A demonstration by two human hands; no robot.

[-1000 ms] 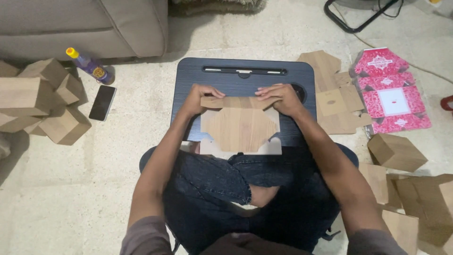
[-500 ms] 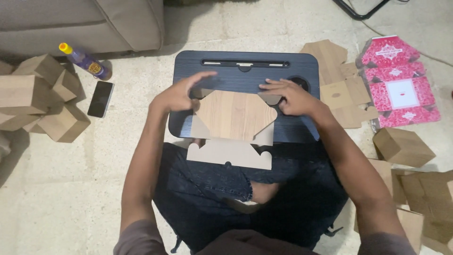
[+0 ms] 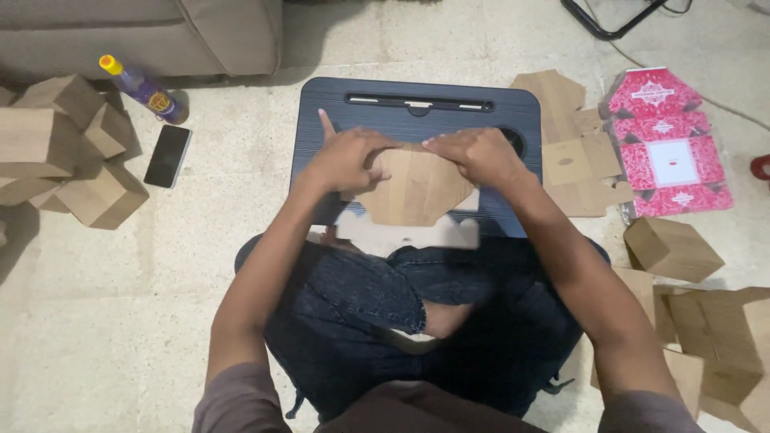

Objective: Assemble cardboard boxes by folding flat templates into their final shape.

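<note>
A flat brown cardboard box blank (image 3: 413, 192) lies on a dark lap desk (image 3: 417, 108) resting over my crossed legs. My left hand (image 3: 345, 156) presses on the blank's upper left part, index finger pointing up. At the upper right edge, my right hand (image 3: 473, 152) bends over and grips the card. A pale flap (image 3: 405, 235) of the blank hangs over the desk's near edge.
Folded brown boxes (image 3: 60, 152) are stacked at the left, beside a black phone (image 3: 167, 156) and a purple bottle with a yellow cap (image 3: 140, 84). Flat brown blanks (image 3: 573, 152) and pink patterned blanks (image 3: 662, 148) lie right. More brown boxes (image 3: 674, 248) sit lower right. A sofa (image 3: 136, 32) stands behind.
Both hands have shifted inward on the blank and are pressing its top flaps down. The blank's upper side flaps now lie folded in under the hands.
</note>
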